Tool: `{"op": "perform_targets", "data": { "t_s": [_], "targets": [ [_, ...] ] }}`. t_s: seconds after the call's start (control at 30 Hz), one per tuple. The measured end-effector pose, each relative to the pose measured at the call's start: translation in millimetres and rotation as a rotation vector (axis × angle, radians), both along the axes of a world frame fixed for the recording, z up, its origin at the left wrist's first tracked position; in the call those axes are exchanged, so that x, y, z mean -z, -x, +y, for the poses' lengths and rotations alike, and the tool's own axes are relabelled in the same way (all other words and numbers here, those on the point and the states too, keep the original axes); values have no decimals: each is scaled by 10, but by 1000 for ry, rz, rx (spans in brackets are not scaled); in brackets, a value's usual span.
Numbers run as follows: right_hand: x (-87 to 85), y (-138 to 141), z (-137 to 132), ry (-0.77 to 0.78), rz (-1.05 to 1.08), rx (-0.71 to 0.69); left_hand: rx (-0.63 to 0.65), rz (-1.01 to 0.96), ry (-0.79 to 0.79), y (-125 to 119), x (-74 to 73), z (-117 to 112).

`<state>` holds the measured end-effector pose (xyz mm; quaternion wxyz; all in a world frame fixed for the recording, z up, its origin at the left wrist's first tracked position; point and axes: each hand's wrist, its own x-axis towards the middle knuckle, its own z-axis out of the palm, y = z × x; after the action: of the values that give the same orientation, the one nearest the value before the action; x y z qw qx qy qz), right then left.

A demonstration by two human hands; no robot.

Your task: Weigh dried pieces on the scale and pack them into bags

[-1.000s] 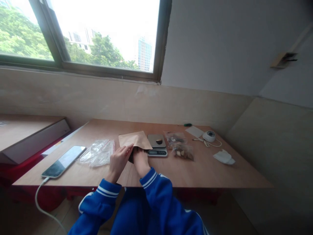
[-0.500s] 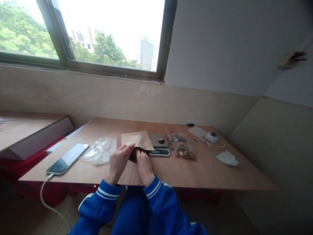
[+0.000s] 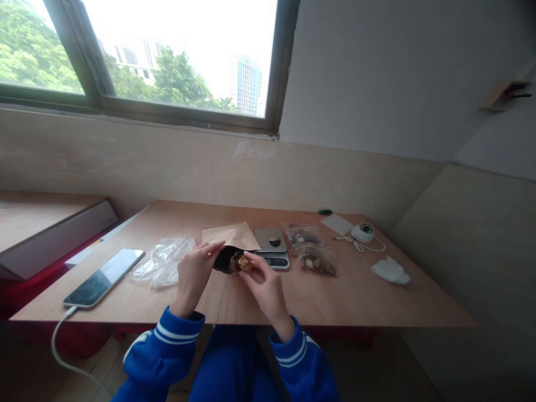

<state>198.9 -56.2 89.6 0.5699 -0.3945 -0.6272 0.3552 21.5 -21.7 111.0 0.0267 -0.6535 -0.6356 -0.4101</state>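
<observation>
A kraft paper bag (image 3: 229,235) lies on the table with its dark mouth facing me. My left hand (image 3: 192,278) grips the left side of its opening, thumb and fingers on the rim. At the mouth, my right hand (image 3: 268,289) pinches a brown, dried-looking chunk (image 3: 245,263) between thumb and fingers; its exact kind cannot be made out. Darker brown bits show beside it in the opening. Just behind the right hand stands a kitchen scale (image 3: 262,237), partly covered by the bag, with one brown piece (image 3: 275,242) on its plate.
Clear zip bags (image 3: 316,262) of brown pieces lie right of the scale. Empty clear plastic bags (image 3: 161,262) and a phone (image 3: 104,277) on a cable are at left. Farther right are a white round device (image 3: 362,234) with a cord and a crumpled white tissue (image 3: 390,270).
My right hand has drawn back from inside the bag, toward the right, and now shows a brown chunk in its fingers. The bag's mouth gapes wider; my left hand stays on it.
</observation>
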Motion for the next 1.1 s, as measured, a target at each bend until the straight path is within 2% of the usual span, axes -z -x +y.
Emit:
{"op": "perform_targets", "data": {
  "t_s": [0.1, 0.2, 0.33, 0.43, 0.53, 0.6, 0.77, 0.97, 1.1],
  "targets": [
    [145, -221, 113, 96, 201, 42, -70, 30, -22, 11, 111, 62],
    [367, -418, 392, 114, 225, 140, -77, 56, -85, 21, 402, 144],
    [569, -502, 884, 84, -30, 231, -71, 82, -175, 48, 873, 211],
    [589, -463, 1129, 54, -377, 296, -36, 90, -216, 92, 1079, 214],
    [578, -431, 1178, 16, -671, 381, -43, 108, -258, 124, 1119, 204],
    [585, -442, 1134, 0, -758, 435, -52, 126, -279, 124, 1102, 199],
    [641, -582, 998, -5, -792, 585, -57, 199, -325, 104, 1103, 225],
    [705, -748, 1057, 101, -911, 703, 11, 215, -450, 132, 1157, 295],
    [694, -654, 1103, 17, -929, 726, 25, 194, -475, 141, 1140, 294]
  ]
}}
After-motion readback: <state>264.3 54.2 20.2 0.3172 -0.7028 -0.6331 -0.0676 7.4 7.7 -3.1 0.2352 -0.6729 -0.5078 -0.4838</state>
